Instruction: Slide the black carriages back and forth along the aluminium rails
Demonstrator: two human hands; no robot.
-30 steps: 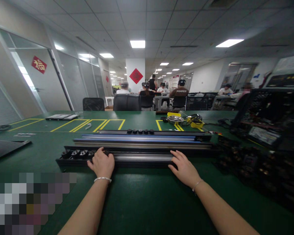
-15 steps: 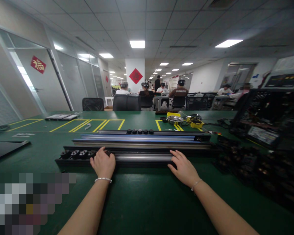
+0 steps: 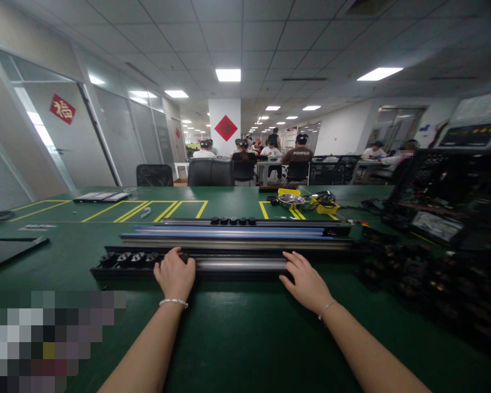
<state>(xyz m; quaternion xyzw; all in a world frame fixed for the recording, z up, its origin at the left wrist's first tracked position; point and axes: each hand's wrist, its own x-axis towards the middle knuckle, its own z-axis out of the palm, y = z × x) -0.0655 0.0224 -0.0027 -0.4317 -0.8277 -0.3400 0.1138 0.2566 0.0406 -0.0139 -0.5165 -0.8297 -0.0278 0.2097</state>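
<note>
A long black power track (image 3: 245,274) with a shiny silver strip lies crosswise on the table before me. Several round black socket modules (image 3: 137,258) sit in a row at its left end. My left hand (image 3: 175,274) closes over another black socket module (image 3: 184,257) at the right end of that row; only a bit of it shows between thumb and fingers. Farther along the track, my right hand (image 3: 306,281) rests with its fingers spread and their tips on the rail. Behind this track lie a grey rail (image 3: 237,243) and a blue-edged one (image 3: 229,231).
Another rail with several black modules (image 3: 233,220) lies farthest back. To the right are a heap of black parts (image 3: 413,278) and a dark rack (image 3: 445,196). A metal bowl (image 3: 291,199) and yellow-black items stand behind. People sit at distant tables.
My left hand has slid slightly to the right along the track, with the black module under its fingers. My right hand stays in place on the rail.
</note>
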